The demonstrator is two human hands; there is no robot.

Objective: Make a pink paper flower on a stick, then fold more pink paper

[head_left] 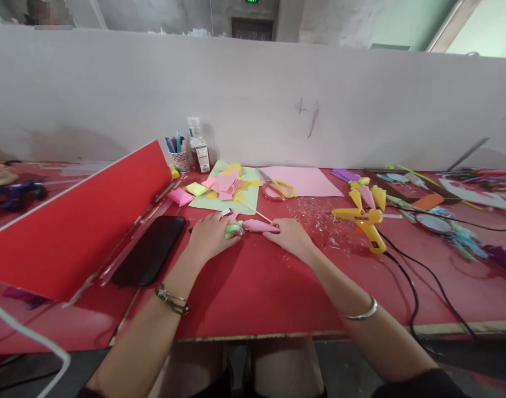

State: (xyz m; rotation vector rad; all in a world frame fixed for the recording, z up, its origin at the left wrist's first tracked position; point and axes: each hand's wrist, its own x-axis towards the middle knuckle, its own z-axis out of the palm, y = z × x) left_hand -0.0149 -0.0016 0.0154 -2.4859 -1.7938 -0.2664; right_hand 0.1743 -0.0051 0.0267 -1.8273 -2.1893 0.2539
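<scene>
My left hand [213, 236] lies palm down on the red table, its fingers and thumb closed around a small light-green piece [231, 230]. This piece meets the end of a rolled pink paper cone [257, 226]. At the cone's other end, my right hand [291, 239] grips it between thumb and fingers. A thin pale stick [256, 213] slants down toward the right fingertips; whether it touches them I cannot tell. Beyond the hands, pink and yellow paper scraps [227, 185] lie on a green sheet [203, 202]. Scissors [276, 189] with orange and yellow handles rest beside them.
A yellow glue gun [363, 221] with a black cord lies at right, near finished paper cones [366, 194]. Clear scraps [325, 224] litter the table. At left are a black phone [151, 249] and a leaning red board [87, 221]. A pen cup [180, 160] and bottle [201, 152] stand behind.
</scene>
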